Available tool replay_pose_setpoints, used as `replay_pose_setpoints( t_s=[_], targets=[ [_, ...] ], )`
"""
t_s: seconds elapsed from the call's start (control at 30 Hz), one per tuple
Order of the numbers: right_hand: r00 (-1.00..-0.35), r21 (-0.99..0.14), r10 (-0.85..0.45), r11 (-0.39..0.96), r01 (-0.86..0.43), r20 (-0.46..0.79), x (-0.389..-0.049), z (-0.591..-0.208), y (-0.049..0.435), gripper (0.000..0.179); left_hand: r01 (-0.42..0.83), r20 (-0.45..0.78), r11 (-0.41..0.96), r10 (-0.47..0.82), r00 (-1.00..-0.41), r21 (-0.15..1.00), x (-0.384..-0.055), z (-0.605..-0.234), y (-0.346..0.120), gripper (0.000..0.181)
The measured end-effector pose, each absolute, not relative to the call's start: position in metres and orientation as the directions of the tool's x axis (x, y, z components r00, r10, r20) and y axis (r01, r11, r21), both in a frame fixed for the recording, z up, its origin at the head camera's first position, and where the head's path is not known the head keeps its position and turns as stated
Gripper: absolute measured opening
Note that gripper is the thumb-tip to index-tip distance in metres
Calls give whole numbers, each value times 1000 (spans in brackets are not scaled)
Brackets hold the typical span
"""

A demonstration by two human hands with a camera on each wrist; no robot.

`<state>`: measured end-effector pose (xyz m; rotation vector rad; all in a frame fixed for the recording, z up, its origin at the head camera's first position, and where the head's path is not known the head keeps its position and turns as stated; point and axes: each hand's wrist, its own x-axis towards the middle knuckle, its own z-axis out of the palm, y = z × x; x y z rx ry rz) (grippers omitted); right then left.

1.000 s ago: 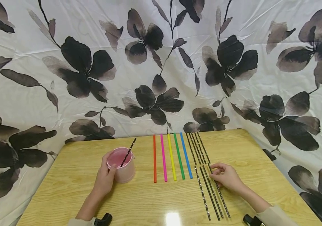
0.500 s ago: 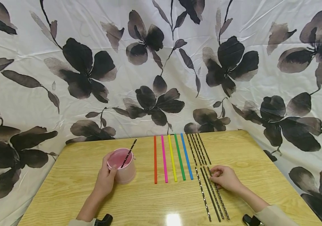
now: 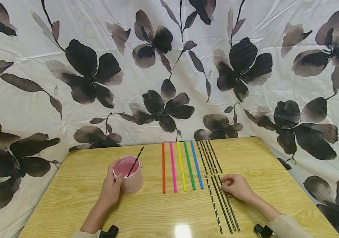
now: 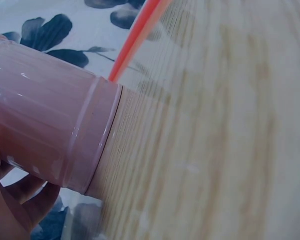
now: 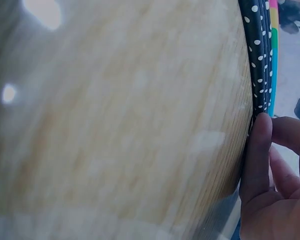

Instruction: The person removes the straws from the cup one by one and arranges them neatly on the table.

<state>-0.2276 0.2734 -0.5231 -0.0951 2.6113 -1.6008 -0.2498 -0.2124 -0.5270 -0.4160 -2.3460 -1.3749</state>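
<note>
My left hand (image 3: 113, 185) grips the side of a pink bucket (image 3: 132, 184) standing on the table, thumb at its rim. One black straw with light dots (image 3: 136, 161) leans inside it, its top sticking out past the rim. At the right, my right hand (image 3: 238, 188) has thumb and index finger on the upper part of the rightmost black dotted straw (image 3: 233, 213) in the near row, pinching it against the table. In the right wrist view, the thumb (image 5: 258, 150) meets the end of several dotted straws (image 5: 257, 50) seen side by side.
Red (image 3: 163, 168), pink (image 3: 173, 167), yellow (image 3: 181, 166), green (image 3: 189, 165) and blue (image 3: 197, 164) straws lie side by side mid-table. Right of them is a far row of black dotted straws (image 3: 203, 157). A floral cloth (image 3: 157, 72) hangs behind the table.
The rightmost near straw has shifted slightly left, closer to its neighbours, with my right hand on it. My left hand and the bucket stay where they were.
</note>
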Motion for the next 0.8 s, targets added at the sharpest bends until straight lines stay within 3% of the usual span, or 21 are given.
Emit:
replay_pose_setpoints(
  t_s=[0.8],
  targets=[
    [-994, -894, -94, 448, 5, -53, -228, -524, 275, 30, 444, 483, 496, 54, -874, 747, -251, -532, -213, 56]
  ],
)
